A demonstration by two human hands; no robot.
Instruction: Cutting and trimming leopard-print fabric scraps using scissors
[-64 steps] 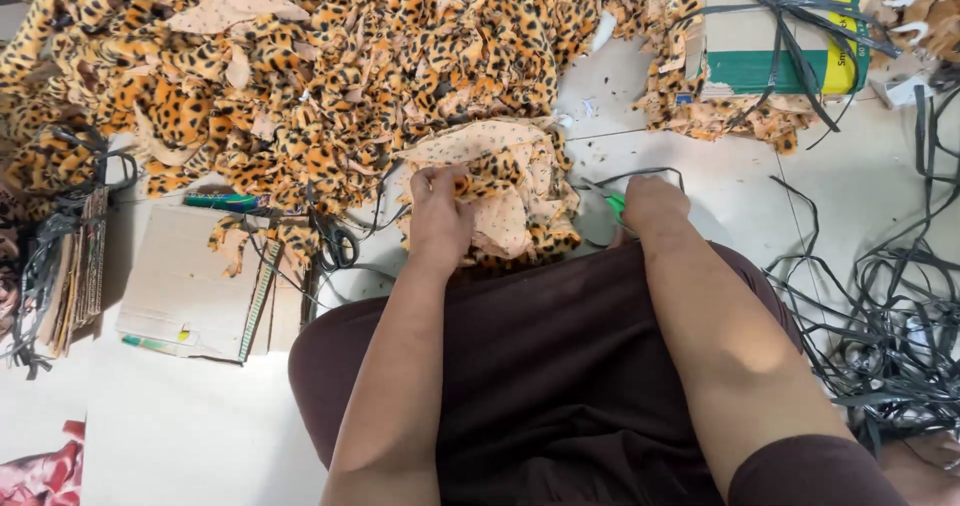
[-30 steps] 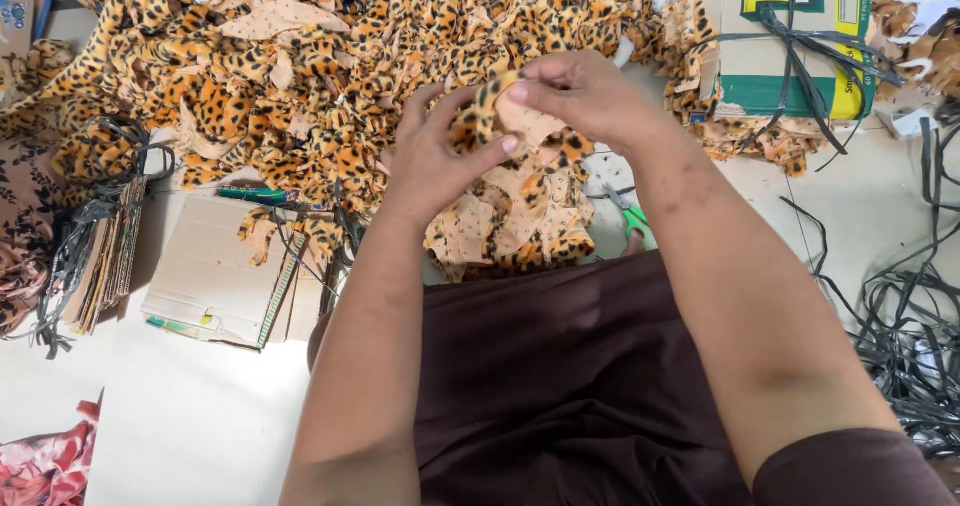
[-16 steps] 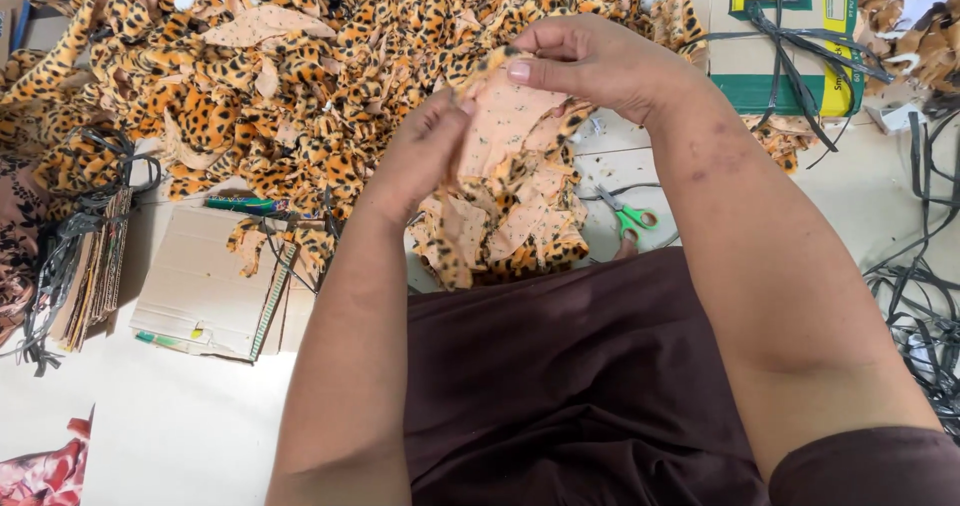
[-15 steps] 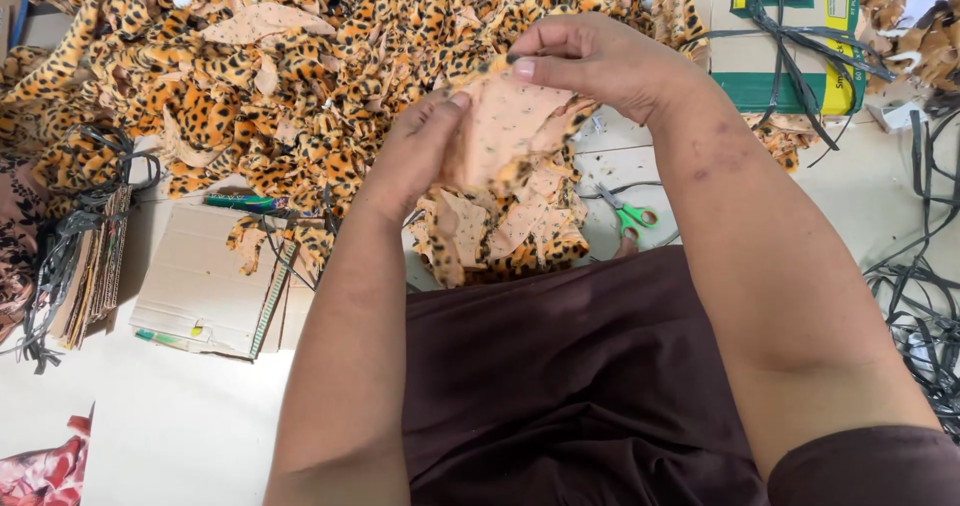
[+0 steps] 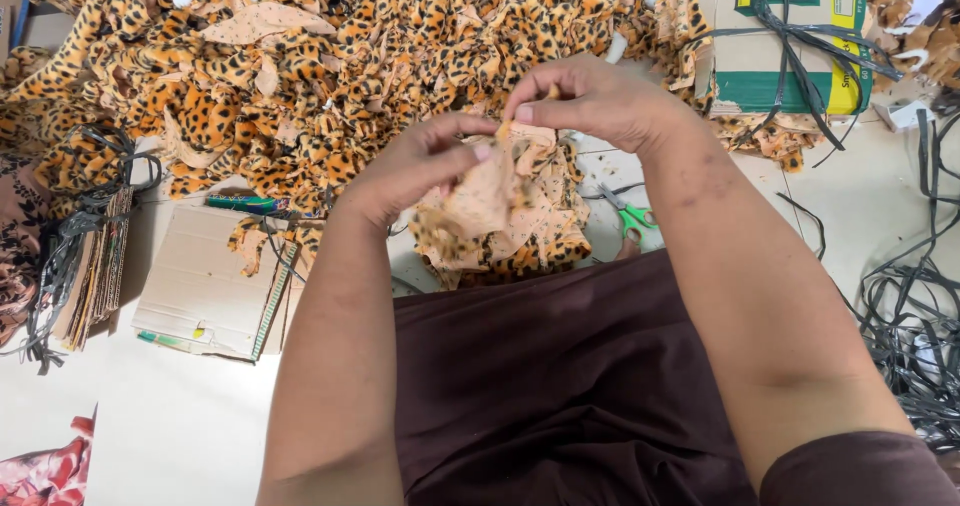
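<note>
Left hand point(image 5: 420, 166): fingers curled, pinching the lower left edge of the fabric piece point(image 5: 485, 196).
Right hand point(image 5: 595, 101): thumb and forefinger pressed together on the piece's top edge.
Fabric piece: pale tan backing side up, held between the 2 hands above the lap.
Below the grip: small stack of leopard-print pieces point(image 5: 520, 241).
Beyond the grip: large leopard-print heap point(image 5: 330, 56).
Right of the grip: green-handled scissors point(image 5: 630, 216); cardboard box point(image 5: 790, 36) farther off.
Left of the grip: flattened cardboard point(image 5: 200, 281).
</note>
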